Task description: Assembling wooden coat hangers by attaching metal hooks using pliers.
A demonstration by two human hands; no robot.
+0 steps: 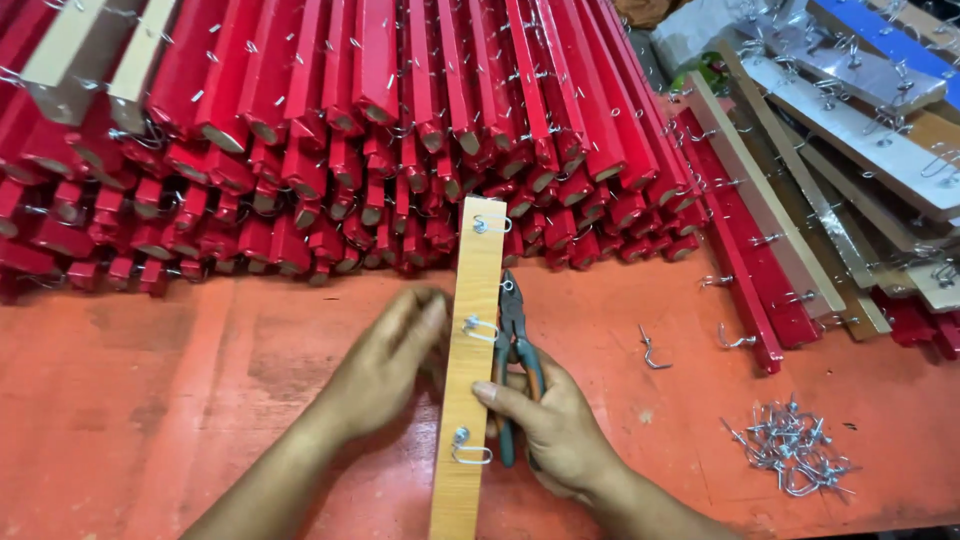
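Head view: smooth wooden slat [470, 380], 3 metal hooks [478, 326], pliers [515, 350].

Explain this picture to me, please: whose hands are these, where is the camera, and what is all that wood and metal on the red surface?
The camera sits on a person's head and looks down at their own two bare hands. The left hand steadies a light wooden strip lying on the red table; three metal hooks are fixed in the strip. The right hand rests on the strip's other edge and holds pliers with green and orange handles. Behind lies a big stack of red strips with hooks, and more strips in other colours at the right. A loose hook and a pile of hooks lie nearby.
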